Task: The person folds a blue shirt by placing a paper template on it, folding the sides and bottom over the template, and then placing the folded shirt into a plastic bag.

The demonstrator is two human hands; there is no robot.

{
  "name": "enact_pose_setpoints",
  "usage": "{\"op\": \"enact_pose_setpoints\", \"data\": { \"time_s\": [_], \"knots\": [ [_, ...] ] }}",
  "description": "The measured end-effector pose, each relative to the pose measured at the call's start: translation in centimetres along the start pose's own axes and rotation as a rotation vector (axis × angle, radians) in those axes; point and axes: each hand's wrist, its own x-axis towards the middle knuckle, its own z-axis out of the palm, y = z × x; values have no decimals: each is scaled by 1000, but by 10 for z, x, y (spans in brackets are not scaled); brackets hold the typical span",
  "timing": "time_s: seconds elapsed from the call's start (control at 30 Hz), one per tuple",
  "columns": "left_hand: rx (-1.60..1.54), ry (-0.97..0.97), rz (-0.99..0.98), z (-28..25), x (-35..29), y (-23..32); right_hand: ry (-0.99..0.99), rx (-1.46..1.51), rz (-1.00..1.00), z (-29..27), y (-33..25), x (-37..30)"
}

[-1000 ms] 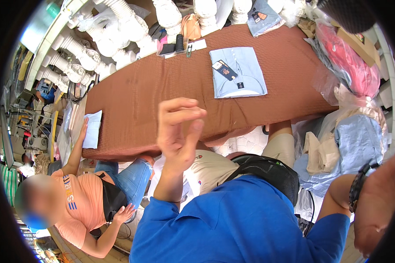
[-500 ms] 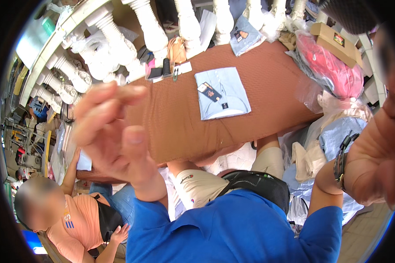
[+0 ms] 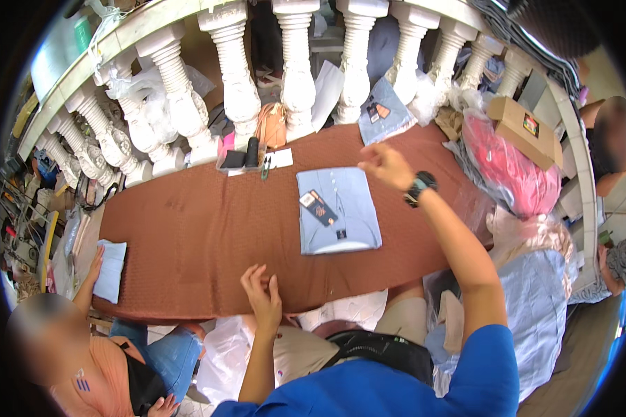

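Observation:
A folded light blue shirt (image 3: 355,201) with a buttoned placket and a dark hang tag (image 3: 318,208) lies flat on the brown quilted cloth (image 3: 188,236). My right hand (image 3: 391,168), with a dark watch on its wrist, hovers by the shirt's far right corner. Its fingers are partly spread and nothing shows in them; whether they touch the fabric is unclear. Over the near edge of the cloth, left of the shirt, my left hand (image 3: 263,295) is raised with loosely bent fingers, holding nothing.
Thread spools and snips (image 3: 266,168) sit in and beside a clear tray (image 3: 240,161) against white balusters (image 3: 299,76). Another packed blue garment (image 3: 384,115) leans far right, near a cardboard box (image 3: 525,128) and bagged pink cloth (image 3: 501,167). At left, a seated person (image 3: 118,361) touches a pale blue folded piece (image 3: 110,271).
Both my hands have dropped from close before the camera to the table, the right reaching over to the shirt's far corner. The view has shifted; the shirt still lies flat.

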Motion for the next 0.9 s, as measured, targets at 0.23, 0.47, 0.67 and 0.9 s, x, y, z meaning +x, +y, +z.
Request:
{"op": "enact_pose_setpoints", "data": {
  "time_s": [0.23,0.47,0.67,0.9],
  "knots": [
    [244,43,-90,15,-7,-27,-119,-521,-1,100,90,146],
    [459,20,-87,27,2,-24,-197,-583,60,164,130,238],
    [571,2,-34,23,6,-30,-158,-749,-31,181,131,261],
    [562,-3,-106,26,10,-29,132,-804,63,197,140,268]
  ]
}}
